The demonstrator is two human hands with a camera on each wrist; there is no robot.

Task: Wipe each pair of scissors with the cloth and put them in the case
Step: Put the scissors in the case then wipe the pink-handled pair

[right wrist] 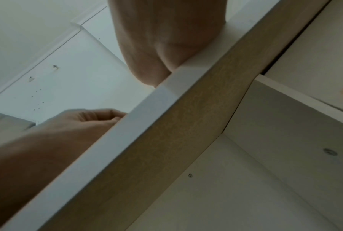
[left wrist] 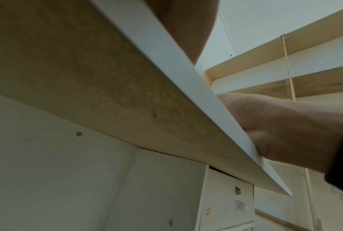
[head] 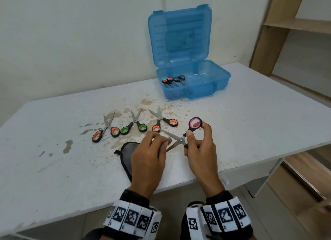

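Observation:
My right hand (head: 196,132) grips the pink-handled scissors (head: 180,140) by their handles and holds them open above the table. The upper pink ring sits between thumb and forefinger. My left hand (head: 161,139) has its fingers curled at the blades, pinching the near end of the grey, black-edged cloth (head: 128,148), which trails under the hand onto the table. The blue case (head: 220,78) stands open at the back, with two pairs of scissors (head: 172,80) in its left part. Both wrist views show mostly the table's underside; the left hand (right wrist: 87,118) shows with curled fingers.
Three more pairs lie in a row on the stained white table (head: 53,150): orange-handled scissors (head: 107,128), green-handled scissors (head: 134,125) and a second orange-handled pair (head: 164,120). A wooden shelf unit (head: 286,25) stands to the right. The table's front edge runs under my wrists.

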